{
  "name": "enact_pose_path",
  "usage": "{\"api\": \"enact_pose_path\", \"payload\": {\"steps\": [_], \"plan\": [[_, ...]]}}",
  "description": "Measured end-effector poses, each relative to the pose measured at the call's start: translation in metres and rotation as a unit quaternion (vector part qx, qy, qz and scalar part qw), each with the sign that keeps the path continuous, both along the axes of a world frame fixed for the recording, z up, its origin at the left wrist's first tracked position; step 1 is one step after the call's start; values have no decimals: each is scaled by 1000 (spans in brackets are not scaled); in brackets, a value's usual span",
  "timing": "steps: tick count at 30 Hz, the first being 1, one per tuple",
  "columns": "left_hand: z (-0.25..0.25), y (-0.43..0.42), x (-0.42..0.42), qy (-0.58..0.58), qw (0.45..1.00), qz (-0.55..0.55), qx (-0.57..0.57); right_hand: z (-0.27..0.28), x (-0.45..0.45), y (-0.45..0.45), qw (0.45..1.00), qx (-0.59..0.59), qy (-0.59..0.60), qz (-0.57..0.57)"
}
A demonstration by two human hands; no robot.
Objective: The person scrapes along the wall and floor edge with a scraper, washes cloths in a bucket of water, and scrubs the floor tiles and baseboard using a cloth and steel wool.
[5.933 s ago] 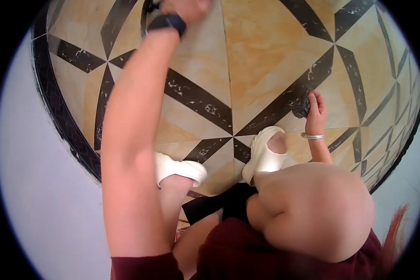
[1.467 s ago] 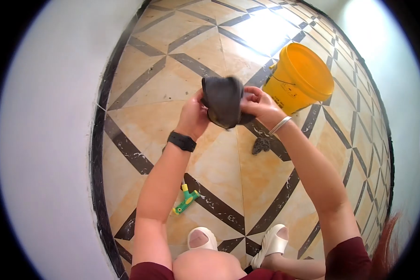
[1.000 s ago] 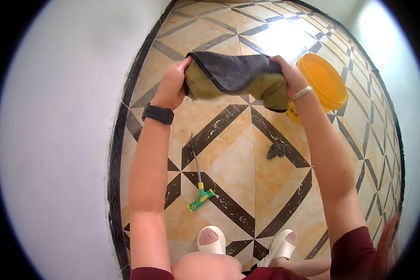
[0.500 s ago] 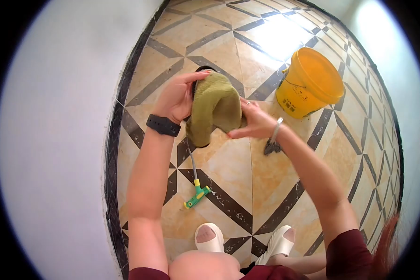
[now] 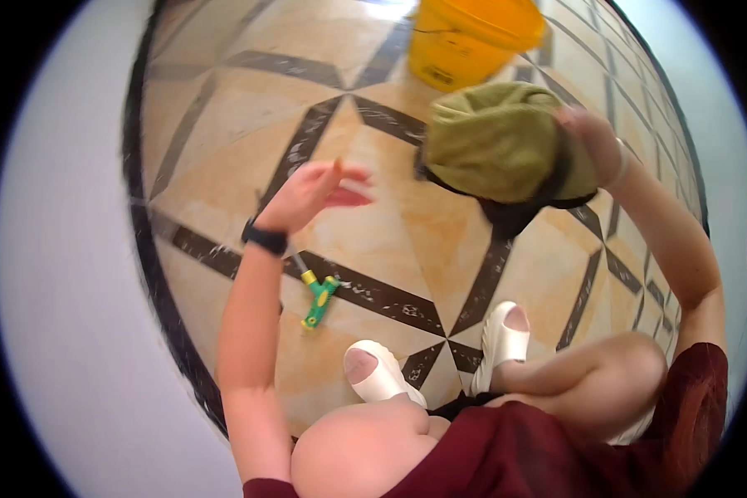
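Observation:
An olive-green cloth item (image 5: 494, 145) with black trim hangs at the right, above the tiled floor; its top is folded in and a dark flap droops beneath it. My right hand (image 5: 591, 137) grips its right side, with the fingers partly hidden and blurred. To the left, my left hand (image 5: 319, 195) is apart from the cloth, empty, fingers stretched out and slightly smeared by motion. Below that hand, a tool with a green-and-yellow T-shaped handle (image 5: 319, 300) and thin grey shaft lies on the floor.
A yellow bucket (image 5: 465, 46) with a wire handle stands at the top, beyond the cloth item. A white wall (image 5: 66, 249) with a dark skirting runs along the left. My feet in white sandals (image 5: 382, 373) are on the tiles at the bottom.
My left hand has let go of the cloth item. My right hand has carried it rightward and turned it. The view has shifted, so the bucket sits higher and further left.

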State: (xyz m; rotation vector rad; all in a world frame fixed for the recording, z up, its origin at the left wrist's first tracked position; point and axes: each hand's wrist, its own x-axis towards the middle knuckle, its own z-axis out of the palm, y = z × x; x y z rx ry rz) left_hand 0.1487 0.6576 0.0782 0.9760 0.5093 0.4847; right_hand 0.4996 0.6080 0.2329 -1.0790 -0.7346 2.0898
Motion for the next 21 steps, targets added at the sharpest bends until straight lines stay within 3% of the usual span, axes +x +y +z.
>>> {"api": "enact_pose_path", "payload": {"steps": [1,2,3,4,5,6,7,8,10,11,12,14,15,16,17,18,19,20,21], "plan": [[-18,-7,-7,75,995,-32,51,9,17,-28,993,98,-57,11],[-38,-19,-18,240,949,-70,194,14,52,-56,989,96,-115,-11],[-56,-30,-32,409,824,-131,370,18,81,-91,984,77,-151,-55],[-74,-44,-44,527,657,-194,503,20,106,-128,975,55,-189,-99],[-86,-56,-55,571,552,-245,556,17,126,-168,959,27,-216,-178],[-110,-72,-78,549,514,-213,624,10,146,-217,933,-1,-244,-262],[-107,-82,-80,555,516,-259,599,-6,174,-277,894,-40,-306,-324],[-110,-95,-81,560,481,-256,623,-31,205,-343,848,-82,-361,-379],[-132,-101,-105,519,471,-251,668,-84,233,-471,758,-145,-375,-513],[-115,-95,-91,529,436,-351,638,-99,223,-518,686,-165,-414,-574],[-111,-89,-95,516,448,-390,617,-114,211,-554,614,-186,-450,-621],[-92,-81,-98,483,451,-384,645,-153,194,-624,505,-253,-347,-749],[-132,-50,-181,471,600,-370,529,-180,188,-659,428,-293,-353,-779],[-175,-30,-217,609,764,-160,139,-210,184,-683,355,-332,-357,-798],[-173,-28,-215,602,785,-87,121,-237,176,-688,329,-328,-375,-802],[-164,-24,-202,567,796,-93,190,-269,172,-702,394,-319,-394,-767],[-160,-18,-195,526,797,-109,278,-302,177,-705,460,-428,-394,-671],[-154,-10,-185,479,795,-119,352,-327,181,-672,522,-454,-497,-524],[-149,-3,-175,455,790,-127,392,-350,174,-638,449,-527,-595,-409]]}}
